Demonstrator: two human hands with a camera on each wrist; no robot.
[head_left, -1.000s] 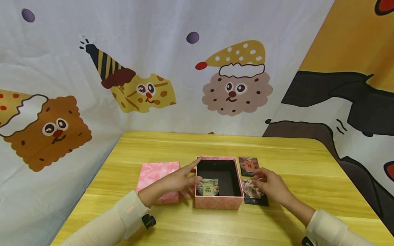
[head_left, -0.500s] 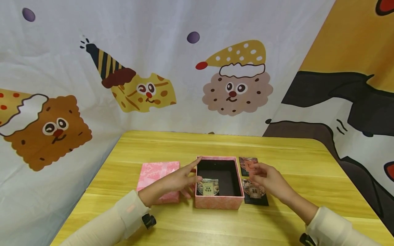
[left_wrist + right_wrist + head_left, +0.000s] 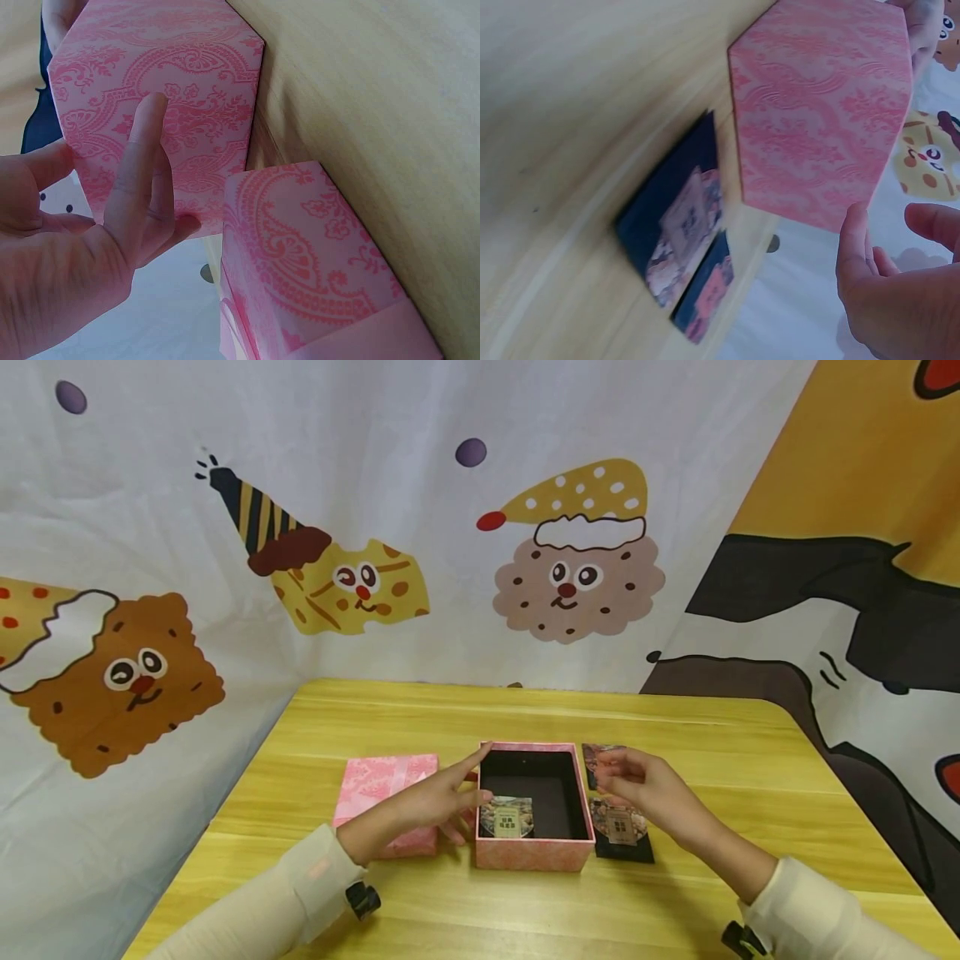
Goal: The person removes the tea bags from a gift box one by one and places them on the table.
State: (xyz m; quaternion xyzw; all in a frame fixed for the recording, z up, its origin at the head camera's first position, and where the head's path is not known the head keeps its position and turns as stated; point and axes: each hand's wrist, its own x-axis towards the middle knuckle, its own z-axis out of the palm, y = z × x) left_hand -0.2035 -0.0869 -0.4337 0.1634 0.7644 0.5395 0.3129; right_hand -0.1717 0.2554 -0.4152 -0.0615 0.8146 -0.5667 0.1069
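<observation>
Left hand (image 3: 431,799): fingers extended, spread against side of pink box (image 3: 534,855). Right hand (image 3: 654,791): empty, loosely bent, thumb apart, above 2 cards (image 3: 621,828) on table (image 3: 517,914) beside box.

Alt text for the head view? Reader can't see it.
Left hand touches an open pink box with one packet inside; empty right hand hovers near two more packets right of the box. A pink lid lies left of it on a wood table.

Far packet (image 3: 589,767) partly behind right grip (image 3: 651,789) (lettering (image 3: 710,292) blurred in right-wrist view); pink lid (image 3: 366,787) partly behind left forearm (image 3: 369,835).
</observation>
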